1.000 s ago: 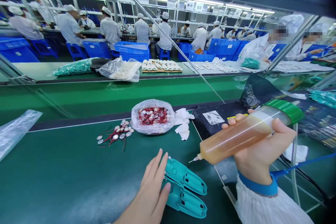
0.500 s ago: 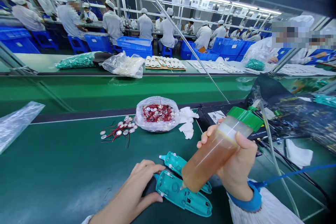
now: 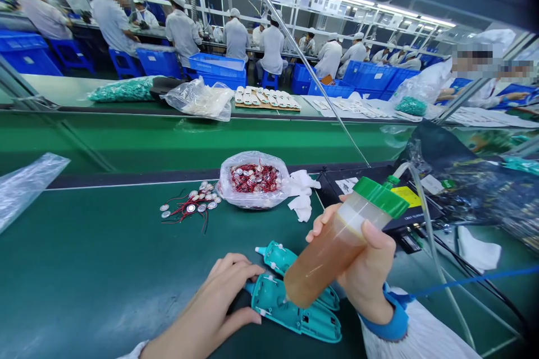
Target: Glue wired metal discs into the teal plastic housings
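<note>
My right hand (image 3: 370, 272) is wrapped round a glue dispensing syringe (image 3: 326, 255) of amber liquid with a green cap. The syringe leans down to the left, its tip over the inside of the nearer teal plastic shell half (image 3: 322, 322). Whether the tip touches the shell I cannot tell. My left hand (image 3: 210, 303) holds that shell half at its narrow left end, between thumb and fingers. Just behind lies a second teal shell half (image 3: 278, 255), partly hidden by the syringe. A blue wrist strap (image 3: 389, 320) circles my right wrist.
Small metal discs with red wires (image 3: 197, 202) lie loose beside a plastic bag (image 3: 225, 188) full of more. White tissue (image 3: 301, 207), a black box (image 3: 404, 216), a clear hose (image 3: 429, 241) and cables are at right. Co-workers sit beyond the bench, near blue crates (image 3: 219, 70).
My right hand has shifted the syringe left, so its tip now points farther left inside the nearer shell half. My left hand stays on the shell. The camera view has moved slightly.
</note>
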`<state>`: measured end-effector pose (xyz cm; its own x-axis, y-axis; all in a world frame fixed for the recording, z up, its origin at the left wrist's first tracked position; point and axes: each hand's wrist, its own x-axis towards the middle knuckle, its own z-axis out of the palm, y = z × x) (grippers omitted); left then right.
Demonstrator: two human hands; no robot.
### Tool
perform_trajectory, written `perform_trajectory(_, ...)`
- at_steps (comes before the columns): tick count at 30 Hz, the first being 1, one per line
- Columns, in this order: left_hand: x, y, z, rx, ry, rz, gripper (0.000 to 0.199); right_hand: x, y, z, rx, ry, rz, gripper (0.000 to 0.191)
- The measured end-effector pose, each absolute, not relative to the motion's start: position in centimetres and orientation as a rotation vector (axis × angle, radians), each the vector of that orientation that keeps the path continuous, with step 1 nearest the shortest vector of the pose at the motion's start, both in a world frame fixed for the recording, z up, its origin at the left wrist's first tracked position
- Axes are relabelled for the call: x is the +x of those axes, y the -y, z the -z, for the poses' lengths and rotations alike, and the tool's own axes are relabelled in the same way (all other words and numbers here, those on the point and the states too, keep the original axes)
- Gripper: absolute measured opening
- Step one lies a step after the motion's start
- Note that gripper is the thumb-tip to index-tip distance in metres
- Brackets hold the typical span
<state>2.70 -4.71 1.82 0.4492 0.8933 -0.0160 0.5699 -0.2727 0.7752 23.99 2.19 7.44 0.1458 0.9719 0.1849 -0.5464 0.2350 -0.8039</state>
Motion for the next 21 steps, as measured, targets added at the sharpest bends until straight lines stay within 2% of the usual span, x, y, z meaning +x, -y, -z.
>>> perform_trajectory(21,2.87,4.65,-1.82,1.943,-1.233,-0.562,0.034,23.7,-2.21,-7.11,-0.627,0.832,-1.212,0.025)
